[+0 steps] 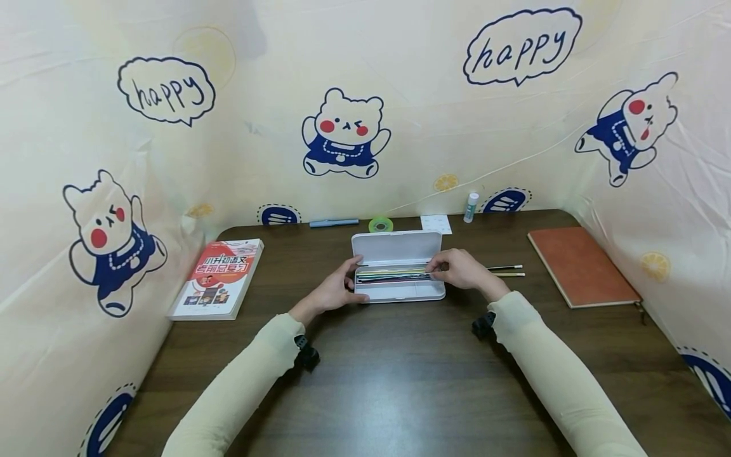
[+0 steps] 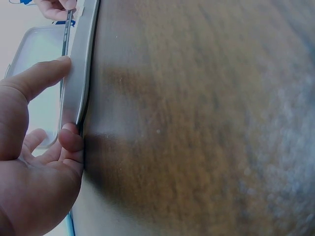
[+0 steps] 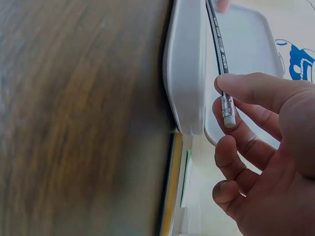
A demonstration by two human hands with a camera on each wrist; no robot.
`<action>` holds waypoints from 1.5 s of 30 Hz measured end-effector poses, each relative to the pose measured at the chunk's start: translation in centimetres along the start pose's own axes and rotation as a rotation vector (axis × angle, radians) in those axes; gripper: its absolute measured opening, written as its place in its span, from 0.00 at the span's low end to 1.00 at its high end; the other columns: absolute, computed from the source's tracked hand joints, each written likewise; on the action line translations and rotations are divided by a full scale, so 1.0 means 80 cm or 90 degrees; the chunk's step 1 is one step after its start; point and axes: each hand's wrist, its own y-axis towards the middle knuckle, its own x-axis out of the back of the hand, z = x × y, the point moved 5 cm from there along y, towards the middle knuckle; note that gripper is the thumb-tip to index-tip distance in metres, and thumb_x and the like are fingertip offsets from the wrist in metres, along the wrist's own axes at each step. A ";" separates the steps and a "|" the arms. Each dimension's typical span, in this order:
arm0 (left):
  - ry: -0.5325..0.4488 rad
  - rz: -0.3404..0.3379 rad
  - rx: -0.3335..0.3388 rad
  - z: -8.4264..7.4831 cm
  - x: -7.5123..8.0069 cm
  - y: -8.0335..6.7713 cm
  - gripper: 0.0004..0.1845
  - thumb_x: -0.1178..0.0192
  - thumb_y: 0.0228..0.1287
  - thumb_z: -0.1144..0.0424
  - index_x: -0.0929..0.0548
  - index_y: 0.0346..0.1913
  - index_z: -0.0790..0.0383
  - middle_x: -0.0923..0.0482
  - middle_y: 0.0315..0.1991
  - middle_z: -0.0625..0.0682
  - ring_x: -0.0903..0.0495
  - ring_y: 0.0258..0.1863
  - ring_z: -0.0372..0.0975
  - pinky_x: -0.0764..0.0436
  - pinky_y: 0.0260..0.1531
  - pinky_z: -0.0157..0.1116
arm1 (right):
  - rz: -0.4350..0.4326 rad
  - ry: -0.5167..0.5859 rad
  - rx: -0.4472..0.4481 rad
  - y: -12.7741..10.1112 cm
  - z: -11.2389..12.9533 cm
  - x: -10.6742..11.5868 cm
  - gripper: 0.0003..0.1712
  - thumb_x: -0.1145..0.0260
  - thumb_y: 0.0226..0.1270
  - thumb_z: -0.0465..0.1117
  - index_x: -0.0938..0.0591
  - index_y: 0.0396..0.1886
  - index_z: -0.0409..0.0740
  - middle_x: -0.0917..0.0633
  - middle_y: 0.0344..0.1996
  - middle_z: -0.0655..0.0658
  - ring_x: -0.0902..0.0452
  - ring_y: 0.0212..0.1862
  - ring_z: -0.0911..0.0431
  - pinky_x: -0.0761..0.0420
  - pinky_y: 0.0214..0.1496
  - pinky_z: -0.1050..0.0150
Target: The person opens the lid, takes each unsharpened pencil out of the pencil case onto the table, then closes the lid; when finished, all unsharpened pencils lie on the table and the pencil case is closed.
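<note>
A white pencil case (image 1: 394,292) lies open on the table with its lid (image 1: 396,247) tilted back. Several pencils (image 1: 391,274) lie along its inside. My left hand (image 1: 331,291) grips the case's left end, thumb at the front edge and the other fingers around the end. Over the right part of the case, my right hand (image 1: 459,269) pinches a dark pencil (image 3: 219,46) between thumb and index finger, close to its silver band and white eraser (image 3: 229,120). The other fingers of that hand curl loosely below the eraser.
Two more pencils (image 1: 511,274) lie right of the case, partly behind my right wrist. A white-and-red book (image 1: 217,279) is at left, a brown notebook (image 1: 582,266) at right. Along the back are a blue pen (image 1: 334,223), green tape roll (image 1: 381,225), white paper (image 1: 436,224) and glue stick (image 1: 471,207).
</note>
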 end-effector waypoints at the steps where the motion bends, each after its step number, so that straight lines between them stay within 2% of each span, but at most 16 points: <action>1: 0.000 0.000 0.001 0.000 0.000 0.000 0.52 0.26 0.57 0.55 0.49 0.79 0.45 0.34 0.69 0.54 0.29 0.45 0.43 0.30 0.46 0.38 | -0.003 0.000 0.002 -0.001 -0.001 0.002 0.06 0.31 0.65 0.37 0.11 0.39 0.48 0.11 0.43 0.47 0.22 0.42 0.53 0.23 0.51 0.51; 7: 0.001 0.000 0.005 -0.002 -0.001 -0.002 0.52 0.26 0.58 0.55 0.49 0.79 0.44 0.34 0.69 0.54 0.29 0.45 0.43 0.30 0.46 0.38 | -0.020 0.006 -0.002 -0.011 -0.011 0.015 0.06 0.30 0.65 0.38 0.11 0.39 0.49 0.11 0.44 0.46 0.20 0.45 0.51 0.23 0.51 0.50; 20: 0.003 0.003 0.006 -0.003 0.000 -0.003 0.52 0.26 0.58 0.54 0.49 0.79 0.45 0.35 0.70 0.54 0.29 0.47 0.44 0.30 0.47 0.39 | -0.041 0.006 -0.043 -0.045 -0.050 0.053 0.07 0.32 0.68 0.38 0.11 0.43 0.47 0.12 0.40 0.47 0.26 0.40 0.53 0.28 0.42 0.60; 26: 0.000 0.003 0.010 -0.001 0.000 -0.002 0.52 0.26 0.58 0.54 0.49 0.79 0.44 0.35 0.70 0.54 0.29 0.47 0.43 0.30 0.47 0.38 | -0.060 0.005 -0.058 -0.064 -0.072 0.068 0.06 0.32 0.67 0.37 0.11 0.41 0.46 0.13 0.37 0.46 0.27 0.37 0.53 0.27 0.39 0.60; 36: 0.001 0.005 0.017 -0.003 0.000 -0.002 0.52 0.27 0.58 0.54 0.49 0.79 0.43 0.36 0.71 0.53 0.29 0.48 0.44 0.30 0.48 0.39 | -0.059 0.014 -0.104 -0.093 -0.111 0.082 0.08 0.33 0.69 0.38 0.12 0.44 0.44 0.11 0.39 0.44 0.25 0.38 0.52 0.25 0.41 0.60; 39: 0.005 0.006 0.016 -0.003 0.000 -0.002 0.52 0.27 0.59 0.54 0.49 0.79 0.43 0.36 0.71 0.53 0.29 0.48 0.44 0.30 0.49 0.39 | -0.063 0.021 -0.130 -0.102 -0.121 0.085 0.08 0.33 0.69 0.38 0.12 0.44 0.45 0.12 0.39 0.43 0.24 0.38 0.52 0.25 0.42 0.60; 45: 0.003 0.004 0.013 -0.003 0.001 -0.003 0.51 0.27 0.59 0.55 0.49 0.79 0.43 0.35 0.70 0.54 0.29 0.48 0.44 0.30 0.49 0.39 | -0.073 0.006 -0.145 -0.119 -0.132 0.092 0.07 0.32 0.68 0.39 0.12 0.42 0.46 0.11 0.39 0.43 0.23 0.39 0.52 0.24 0.44 0.59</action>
